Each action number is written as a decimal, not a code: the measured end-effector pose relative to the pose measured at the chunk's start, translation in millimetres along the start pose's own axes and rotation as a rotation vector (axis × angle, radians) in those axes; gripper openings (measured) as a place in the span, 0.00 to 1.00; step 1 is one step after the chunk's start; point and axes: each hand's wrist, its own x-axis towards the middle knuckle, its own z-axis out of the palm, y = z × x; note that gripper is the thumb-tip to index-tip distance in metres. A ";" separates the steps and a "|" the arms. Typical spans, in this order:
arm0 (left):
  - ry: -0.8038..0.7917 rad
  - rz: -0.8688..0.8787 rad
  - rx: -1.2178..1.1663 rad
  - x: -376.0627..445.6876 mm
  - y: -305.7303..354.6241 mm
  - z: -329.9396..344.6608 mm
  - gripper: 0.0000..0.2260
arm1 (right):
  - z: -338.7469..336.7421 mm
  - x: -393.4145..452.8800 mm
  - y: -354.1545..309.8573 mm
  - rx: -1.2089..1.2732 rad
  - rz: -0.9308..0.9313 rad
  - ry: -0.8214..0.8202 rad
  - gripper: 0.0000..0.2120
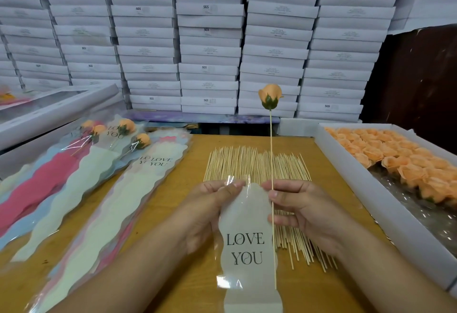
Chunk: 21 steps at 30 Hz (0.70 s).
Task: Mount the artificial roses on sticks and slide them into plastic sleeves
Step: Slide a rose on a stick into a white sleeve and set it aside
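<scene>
I am observing the right hand (pixel 300 207) pinching a stick (pixel 272 164) between thumb and fingers, its long axis running six to twelve o'clock, with the orange rose (pixel 270 95) pointing to twelve. The left hand (pixel 210 210) is pinching the top edge of the "LOVE YOU" sleeve (pixel 247 243), which is lying just at nine o'clock of the stick, parallel to it. The sleeve's mouth appears to be at twelve, so I judge the stick's bottom end must rise and enter there.

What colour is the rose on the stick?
Peach-orange rose, with green leaves underneath; head view.
</scene>
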 end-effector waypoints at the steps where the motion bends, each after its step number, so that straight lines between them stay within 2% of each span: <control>1: 0.006 -0.010 0.001 -1.1 0.8 1.0 0.10 | -0.3 0.1 -0.1 0.012 -0.003 0.003 0.08; 5: 0.003 -0.006 0.013 -1.7 0.5 1.8 0.05 | -0.6 0.4 -0.1 0.023 -0.008 0.002 0.07; 8: -0.002 -0.020 0.003 -1.2 1.7 2.6 0.07 | -0.9 1.4 0.2 0.026 -0.011 0.008 0.07; 11: -0.010 -0.029 -0.002 -4.8 4.4 4.1 0.04 | -0.9 1.7 0.0 0.027 -0.020 0.010 0.08; 12: -0.009 -0.026 0.009 -5.8 4.8 4.1 0.05 | -1.0 1.7 0.0 0.027 -0.019 0.009 0.08; 15: 0.023 -0.041 0.029 -8.3 5.2 5.4 0.18 | -1.6 1.7 0.4 0.028 -0.016 0.003 0.07; 21: 0.050 -0.044 0.022 -8.1 3.7 7.6 0.17 | -1.1 1.8 1.4 -0.002 -0.009 -0.011 0.08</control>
